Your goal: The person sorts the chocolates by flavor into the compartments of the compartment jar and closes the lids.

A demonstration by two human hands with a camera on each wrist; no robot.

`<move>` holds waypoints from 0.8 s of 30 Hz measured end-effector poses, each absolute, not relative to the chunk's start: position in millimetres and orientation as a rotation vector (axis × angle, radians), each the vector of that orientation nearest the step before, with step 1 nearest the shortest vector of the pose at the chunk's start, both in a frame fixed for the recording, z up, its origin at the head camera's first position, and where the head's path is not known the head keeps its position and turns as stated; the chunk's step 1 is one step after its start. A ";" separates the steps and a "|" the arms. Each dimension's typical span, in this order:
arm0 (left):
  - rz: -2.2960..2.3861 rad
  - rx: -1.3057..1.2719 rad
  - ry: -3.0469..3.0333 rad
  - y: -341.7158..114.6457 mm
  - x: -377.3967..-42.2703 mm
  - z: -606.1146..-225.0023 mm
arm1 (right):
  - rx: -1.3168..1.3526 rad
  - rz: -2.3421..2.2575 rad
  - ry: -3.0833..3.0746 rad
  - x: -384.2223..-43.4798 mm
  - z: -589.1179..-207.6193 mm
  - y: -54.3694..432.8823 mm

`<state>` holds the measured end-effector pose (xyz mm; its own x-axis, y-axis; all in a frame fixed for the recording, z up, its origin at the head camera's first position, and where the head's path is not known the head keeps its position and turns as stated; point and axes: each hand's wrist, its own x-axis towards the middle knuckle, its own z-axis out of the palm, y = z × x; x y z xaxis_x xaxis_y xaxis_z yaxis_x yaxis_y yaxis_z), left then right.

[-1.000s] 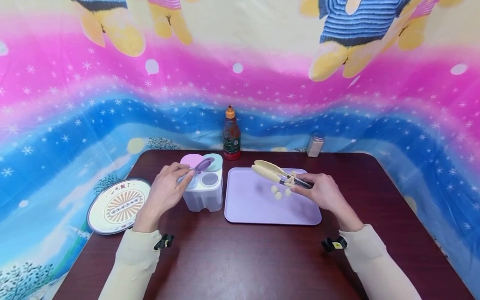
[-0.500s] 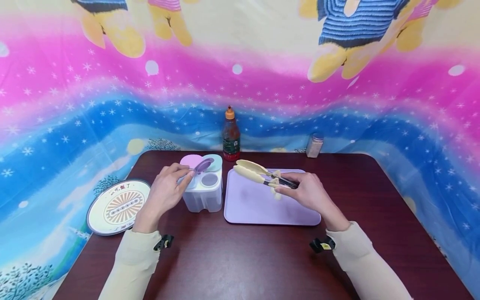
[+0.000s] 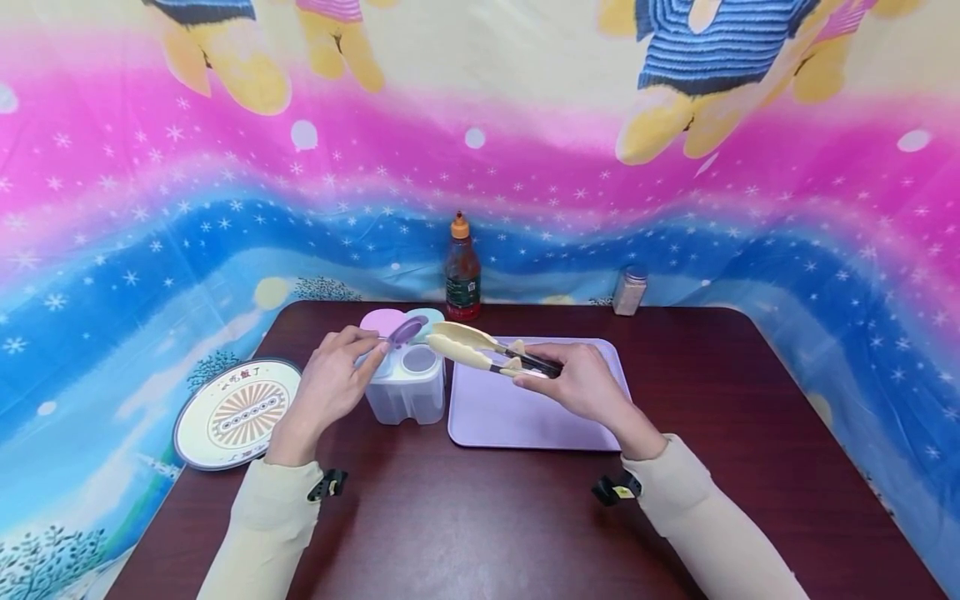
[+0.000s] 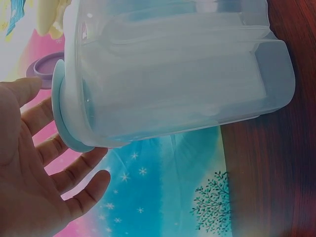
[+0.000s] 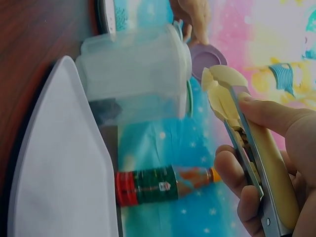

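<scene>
My left hand (image 3: 335, 375) pinches a round purple lid (image 3: 408, 331) and holds it raised over a clear, white-topped container (image 3: 408, 400). Beneath the lid is an uncovered round compartment (image 3: 418, 360). In the left wrist view the hand's other fingers spread beside a pale blue lid (image 4: 58, 108). My right hand (image 3: 588, 387) grips metal tongs with cream tips (image 3: 459, 352). The tips reach the container's right edge, close to the purple lid. Whether anything sits between them cannot be told. Below the right hand lies a lilac tray (image 3: 502, 425).
An oval patterned plate (image 3: 238, 412) lies to the left of the container. Behind the container and tray stands a red sauce bottle (image 3: 463, 279) with an orange cap. At the table's back right is a small shaker jar (image 3: 629, 292). A printed cloth hangs behind.
The right hand has carried the tongs leftward from over the tray to the container. Several small white balls seen on the tray earlier are now hidden from view. The left hand stays put.
</scene>
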<state>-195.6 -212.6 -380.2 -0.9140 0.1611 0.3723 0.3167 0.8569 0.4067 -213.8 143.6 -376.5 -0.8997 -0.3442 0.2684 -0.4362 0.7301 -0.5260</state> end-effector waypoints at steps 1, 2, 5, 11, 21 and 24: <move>-0.673 -0.359 -2.705 -212.6 -195.6 -380.1 | 0.632 0.910 -2.782 -213.5 -376.6 141.0; -0.672 -0.359 -2.704 -212.7 -195.6 -380.2 | 0.635 0.913 -2.785 -213.3 -376.9 138.4; -0.671 -0.359 -2.704 -212.8 -195.5 -380.2 | 0.636 0.912 -2.790 -212.6 -377.7 131.8; -0.676 -0.353 -2.717 -212.6 -195.9 -380.0 | 0.648 0.883 -2.783 -211.3 -380.7 124.2; -0.680 -0.339 -2.736 -211.5 -195.9 -379.0 | 0.626 0.862 -2.835 -208.5 -381.3 119.7; -0.686 -0.332 -2.743 -211.2 -195.7 -378.6 | 0.622 0.868 -2.839 -208.4 -380.6 119.6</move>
